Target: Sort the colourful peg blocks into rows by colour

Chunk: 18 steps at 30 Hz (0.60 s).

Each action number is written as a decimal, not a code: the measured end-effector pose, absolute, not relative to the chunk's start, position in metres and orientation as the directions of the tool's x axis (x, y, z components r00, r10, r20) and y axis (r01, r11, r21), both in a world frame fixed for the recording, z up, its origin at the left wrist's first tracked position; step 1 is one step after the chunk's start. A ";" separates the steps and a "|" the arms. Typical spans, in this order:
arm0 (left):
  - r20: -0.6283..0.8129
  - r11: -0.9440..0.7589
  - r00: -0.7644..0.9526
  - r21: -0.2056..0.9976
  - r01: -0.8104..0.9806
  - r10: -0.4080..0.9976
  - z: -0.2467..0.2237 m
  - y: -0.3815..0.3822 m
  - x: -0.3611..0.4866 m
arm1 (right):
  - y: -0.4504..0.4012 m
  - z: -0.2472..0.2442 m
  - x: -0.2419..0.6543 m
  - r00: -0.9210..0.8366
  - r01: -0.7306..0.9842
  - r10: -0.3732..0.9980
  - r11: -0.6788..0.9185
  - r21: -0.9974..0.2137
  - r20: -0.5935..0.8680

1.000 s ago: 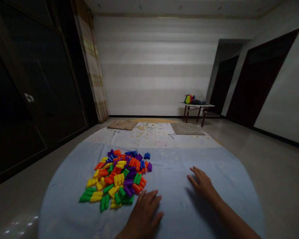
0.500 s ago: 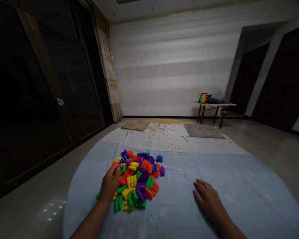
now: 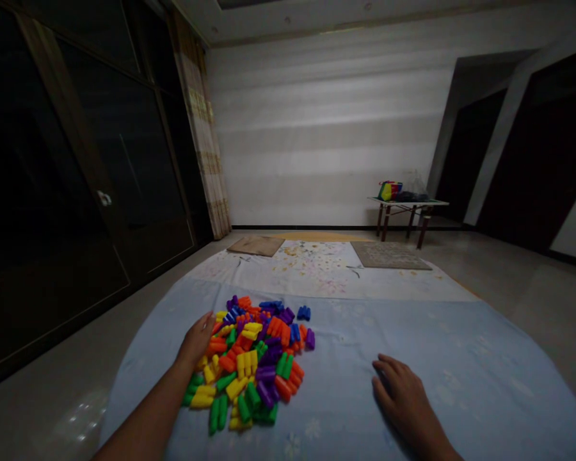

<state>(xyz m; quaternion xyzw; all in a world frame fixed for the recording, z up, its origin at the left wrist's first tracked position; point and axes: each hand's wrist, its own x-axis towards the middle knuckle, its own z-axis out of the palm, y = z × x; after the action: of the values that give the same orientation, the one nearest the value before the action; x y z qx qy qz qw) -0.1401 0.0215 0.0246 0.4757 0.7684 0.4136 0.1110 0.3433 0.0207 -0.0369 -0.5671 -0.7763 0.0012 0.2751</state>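
Observation:
A heap of bright plastic toy blocks [image 3: 248,366] in orange, yellow, green, purple and blue lies on the light blue tablecloth [image 3: 345,384], left of centre. At the heap's left edge is my left hand [image 3: 196,338], its fingers stretched out and beside the outer blocks; I see nothing held in it. My right hand [image 3: 406,392] rests on the cloth well to the right of the heap. Its fingers are loosely extended and apart from the thumb, with nothing in them. One blue block [image 3: 304,313] lies slightly off the heap's far right side.
Farther back on the round table, a white floral cloth [image 3: 317,275] carries a brown board [image 3: 256,246] at left and a greyish board [image 3: 390,255] at right. By the wall, a small table [image 3: 408,203] holds a multicoloured bag [image 3: 390,190]. Dark glass doors [image 3: 120,166] stand left.
My left hand has moved left, from over the blocks to the heap's outer edge, uncovering blocks there. My right hand stays in about the same place. The view has shifted slightly.

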 end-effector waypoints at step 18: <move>0.165 0.197 -0.524 0.801 0.566 0.835 0.022 0.008 -0.151 | 0.021 -0.037 0.344 -0.196 0.870 0.888 0.353 -0.343 0.417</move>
<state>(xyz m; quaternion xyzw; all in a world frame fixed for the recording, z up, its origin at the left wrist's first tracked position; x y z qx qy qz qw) -0.1512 0.0079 0.0222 0.4622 0.7578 0.4335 0.1555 0.3442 0.0211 -0.0371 -0.5684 -0.7732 0.0153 0.2809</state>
